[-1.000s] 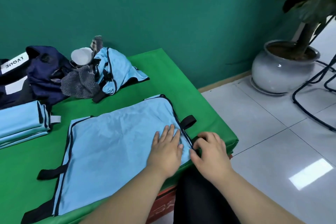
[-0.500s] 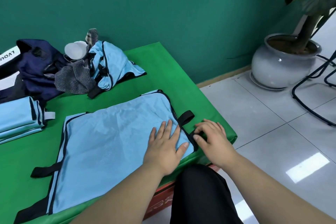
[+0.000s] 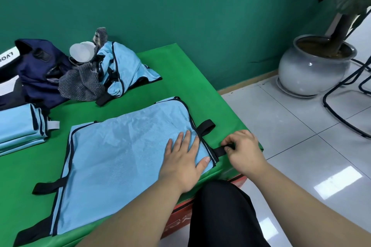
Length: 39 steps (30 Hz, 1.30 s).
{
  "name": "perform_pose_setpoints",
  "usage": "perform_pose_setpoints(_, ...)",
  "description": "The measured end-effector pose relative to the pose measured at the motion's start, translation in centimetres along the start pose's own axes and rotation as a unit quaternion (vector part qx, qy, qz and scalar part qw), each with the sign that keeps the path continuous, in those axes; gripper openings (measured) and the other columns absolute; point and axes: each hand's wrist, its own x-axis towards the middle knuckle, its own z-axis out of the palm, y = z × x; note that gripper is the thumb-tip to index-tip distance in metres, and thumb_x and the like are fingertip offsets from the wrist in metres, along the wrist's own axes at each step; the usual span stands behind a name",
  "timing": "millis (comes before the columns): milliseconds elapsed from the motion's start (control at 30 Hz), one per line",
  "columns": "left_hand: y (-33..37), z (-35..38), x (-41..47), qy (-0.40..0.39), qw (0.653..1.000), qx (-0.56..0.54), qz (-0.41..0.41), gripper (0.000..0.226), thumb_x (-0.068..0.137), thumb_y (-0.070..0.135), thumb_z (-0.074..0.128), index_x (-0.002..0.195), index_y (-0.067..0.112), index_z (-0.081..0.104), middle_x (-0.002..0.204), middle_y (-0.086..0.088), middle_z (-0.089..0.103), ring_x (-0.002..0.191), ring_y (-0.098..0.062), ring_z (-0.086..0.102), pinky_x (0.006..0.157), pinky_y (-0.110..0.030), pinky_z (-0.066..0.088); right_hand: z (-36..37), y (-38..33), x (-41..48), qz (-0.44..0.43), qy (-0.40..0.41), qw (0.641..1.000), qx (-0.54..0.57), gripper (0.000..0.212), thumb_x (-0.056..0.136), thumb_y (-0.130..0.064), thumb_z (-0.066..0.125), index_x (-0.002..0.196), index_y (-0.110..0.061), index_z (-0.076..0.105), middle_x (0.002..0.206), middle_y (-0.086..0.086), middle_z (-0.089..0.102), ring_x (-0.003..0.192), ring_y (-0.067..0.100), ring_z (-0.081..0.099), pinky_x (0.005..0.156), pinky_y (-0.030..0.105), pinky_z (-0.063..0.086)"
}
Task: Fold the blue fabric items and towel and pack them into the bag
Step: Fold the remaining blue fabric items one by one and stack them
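A light blue fabric item (image 3: 120, 152) with black trim lies spread flat on the green table (image 3: 180, 86). My left hand (image 3: 184, 158) presses flat on its near right corner, fingers straight. My right hand (image 3: 245, 150) pinches a black strap (image 3: 221, 149) that sticks out from the item's right edge. Another black strap loop (image 3: 205, 127) lies just beyond. A crumpled blue fabric item (image 3: 122, 70) and a grey striped towel (image 3: 80, 84) sit at the back. Folded blue items (image 3: 18, 128) are stacked at the left. A navy bag (image 3: 40, 66) lies at the back left.
A white cup (image 3: 82, 51) rests among the crumpled pile. The table's right edge drops to a tiled floor (image 3: 301, 156). A potted plant in a grey pot (image 3: 309, 68) and a black metal frame (image 3: 345, 106) stand at the right by the green wall.
My right hand has moved out to the right and drawn the black strap straight from the item's edge. My left hand stays pressed on the corner.
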Motion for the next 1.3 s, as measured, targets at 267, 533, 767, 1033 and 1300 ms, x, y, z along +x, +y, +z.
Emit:
perform_pose_setpoints(267,0.6,-1.3,1.1,-0.06,0.997,-0.023,-0.031,0.09,0.079,0.08,-0.004,0.157,0.035,0.002,0.166,0.0,-0.01,0.151,-0.021,-0.015,0.119,-0.056,-0.011,-0.3,-2.8,3.3,0.02,-0.018,0.998,0.06,0.039,0.095,-0.031,0.059,0.133,-0.026,0.056,0.131,-0.006,0.051,0.13,0.018,0.038,0.114,0.044,0.031)
perform_pose_setpoints(533,1.4,-0.7,0.8,-0.03,0.998,0.0,-0.049,0.1,0.072,0.077,-0.014,0.157,0.027,-0.004,0.166,-0.003,-0.009,0.151,-0.023,-0.014,0.118,-0.059,-0.008,1.1,-3.0,7.5,0.015,-0.056,0.994,-0.093,0.024,0.097,-0.031,0.055,0.117,-0.031,0.068,0.118,-0.002,0.064,0.12,0.025,0.046,0.105,0.043,0.034)
perform_pose_setpoints(767,1.4,-0.5,0.9,-0.025,0.998,-0.003,-0.049,0.096,0.071,0.076,-0.016,0.156,0.031,-0.015,0.166,-0.002,-0.011,0.151,-0.024,-0.014,0.117,-0.059,-0.01,0.9,-2.1,8.4,0.002,-0.016,0.999,-0.051,0.023,0.095,-0.014,0.055,0.104,-0.023,0.074,0.102,-0.002,0.071,0.107,0.024,0.055,0.091,0.038,0.048)
perform_pose_setpoints(1033,0.6,-2.1,1.9,-0.08,0.994,-0.067,-0.04,0.082,0.091,0.074,0.027,0.158,0.034,0.002,0.166,0.0,-0.006,0.152,-0.022,-0.011,0.119,-0.055,-0.009,-0.2,-2.6,5.5,0.03,0.022,0.998,0.057,0.018,0.094,-0.024,0.063,0.112,-0.023,0.068,0.116,-0.006,0.058,0.116,0.016,0.05,0.097,0.032,0.042)
perform_pose_setpoints(1300,-5.3,-4.3,-2.5,0.011,0.974,-0.225,0.009,0.049,0.094,0.047,0.057,0.14,0.029,0.053,0.151,0.005,0.039,0.141,-0.01,0.031,0.118,-0.029,0.025,1.7,-5.5,-1.2,-0.129,0.036,0.986,0.096,0.016,0.083,-0.027,0.068,0.098,-0.023,0.074,0.107,-0.016,0.06,0.126,0.009,0.041,0.11,0.029,0.029)
